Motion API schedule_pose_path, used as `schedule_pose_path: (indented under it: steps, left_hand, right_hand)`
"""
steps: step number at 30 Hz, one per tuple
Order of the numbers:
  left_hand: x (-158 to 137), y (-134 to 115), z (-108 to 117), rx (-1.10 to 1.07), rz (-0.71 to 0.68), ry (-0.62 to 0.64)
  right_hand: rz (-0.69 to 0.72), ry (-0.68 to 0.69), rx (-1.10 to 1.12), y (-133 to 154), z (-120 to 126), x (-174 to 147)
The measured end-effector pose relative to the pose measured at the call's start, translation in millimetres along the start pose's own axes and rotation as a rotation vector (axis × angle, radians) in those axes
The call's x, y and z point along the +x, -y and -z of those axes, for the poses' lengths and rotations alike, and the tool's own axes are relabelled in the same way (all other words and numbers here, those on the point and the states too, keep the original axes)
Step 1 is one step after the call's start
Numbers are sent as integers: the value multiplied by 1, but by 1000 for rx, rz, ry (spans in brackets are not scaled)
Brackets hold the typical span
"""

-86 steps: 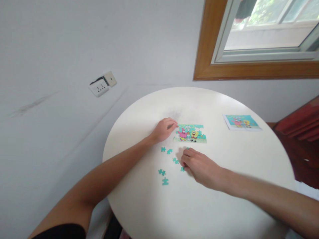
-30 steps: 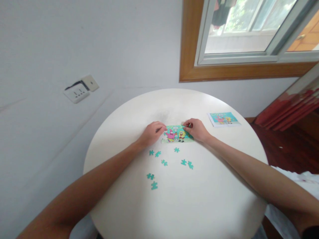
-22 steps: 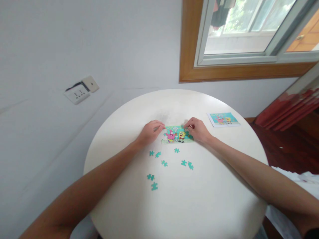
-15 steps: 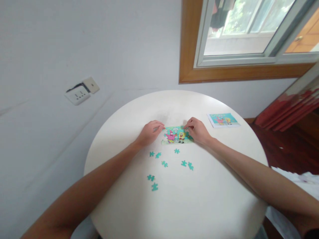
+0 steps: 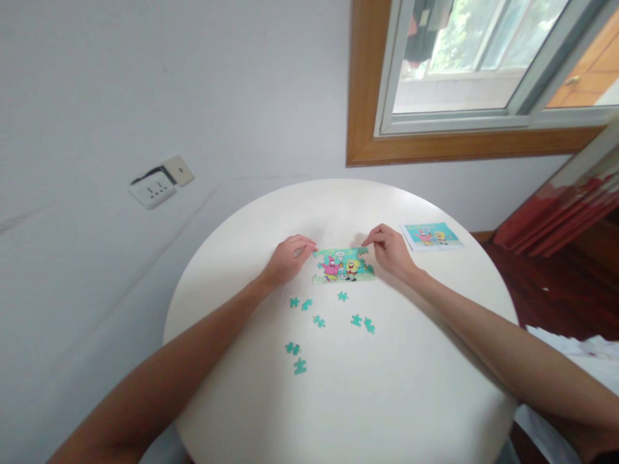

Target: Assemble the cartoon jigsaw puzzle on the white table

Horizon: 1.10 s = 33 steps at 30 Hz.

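Note:
A partly assembled jigsaw puzzle with pink and yellow cartoon figures on a teal ground lies flat on the table. My left hand is at its upper left corner, thumb and fingertips close together on the edge. At the upper right corner, my right hand has its index fingertip on the edge and the other fingers curled; its thumb is mostly hidden. Gaps show along the puzzle's left and right sides. Nearer me lie several loose teal pieces, among them one puzzle piece just below the puzzle and another puzzle piece lower down.
A picture sheet with the same cartoon lies on the right of the round white table. Behind the table are a wall with a socket and a wood-framed window. A red curtain hangs at the right.
My right hand has slid slightly right, off the puzzle's face to its corner, uncovering more of the right side. My left hand stays at the left corner. The loose pieces lie as before.

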<state>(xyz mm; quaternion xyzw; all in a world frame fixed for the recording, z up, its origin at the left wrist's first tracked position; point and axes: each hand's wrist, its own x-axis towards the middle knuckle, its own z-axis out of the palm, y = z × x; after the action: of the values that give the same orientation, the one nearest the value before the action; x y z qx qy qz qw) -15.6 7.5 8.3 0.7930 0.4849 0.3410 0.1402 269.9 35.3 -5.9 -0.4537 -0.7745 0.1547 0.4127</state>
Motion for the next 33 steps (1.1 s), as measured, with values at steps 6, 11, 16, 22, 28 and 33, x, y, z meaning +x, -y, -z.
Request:
schedule_pose_path:
  steps: [6, 11, 16, 22, 28, 33]
  left_hand:
    - [2, -3, 7, 0, -2, 6]
    - [4, -1, 17, -2, -26, 10]
    - [3, 3, 22, -3, -59, 37]
    - [2, -7, 32, -21, -47, 121]
    - [-2, -20, 41, -44, -32, 261]
    - [-6, -23, 46, -50, -36, 500]
  right_hand:
    - [-20, -62, 33, 0, 11, 0]
    - [-25, -83, 33, -3, 11, 0]
    - [-66, -89, 41, -6, 10, 1]
    - [-96, -107, 57, -10, 10, 0]
    - [-108, -110, 70, -13, 9, -1]
    - [-118, -97, 71, -13, 8, -1]
